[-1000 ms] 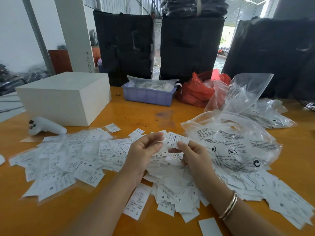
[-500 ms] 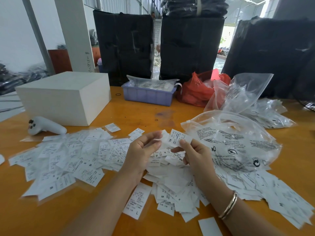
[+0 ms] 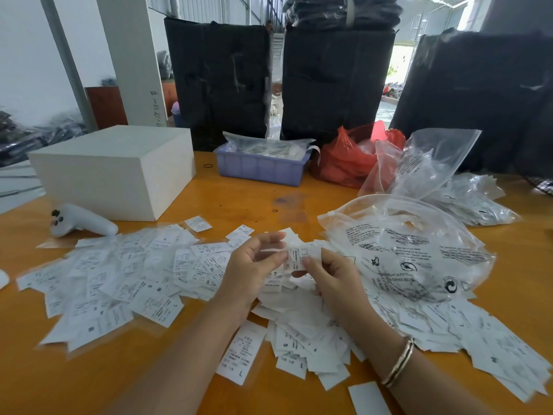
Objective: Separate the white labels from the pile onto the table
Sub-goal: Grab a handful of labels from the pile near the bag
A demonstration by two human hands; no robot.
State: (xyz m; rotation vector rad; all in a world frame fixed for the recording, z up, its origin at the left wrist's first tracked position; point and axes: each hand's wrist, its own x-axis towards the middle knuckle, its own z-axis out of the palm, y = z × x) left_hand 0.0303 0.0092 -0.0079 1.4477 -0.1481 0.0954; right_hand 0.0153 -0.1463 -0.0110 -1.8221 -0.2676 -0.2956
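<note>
Here, item one: a small white printed paper label point(image 3: 300, 258), pinched between your left hand point(image 3: 254, 266) and your right hand point(image 3: 335, 277), each grip closed on one short edge. It hangs just above the loose heap of white labels point(image 3: 299, 319) on the orange wooden bench point(image 3: 245, 202). Likely weightless, thin, floppy and apt to cling to its neighbours; take it by an edge with fingertips. Left of your grips: labels already spread out point(image 3: 119, 274). Right: a clear printed plastic bag point(image 3: 413, 250).
</note>
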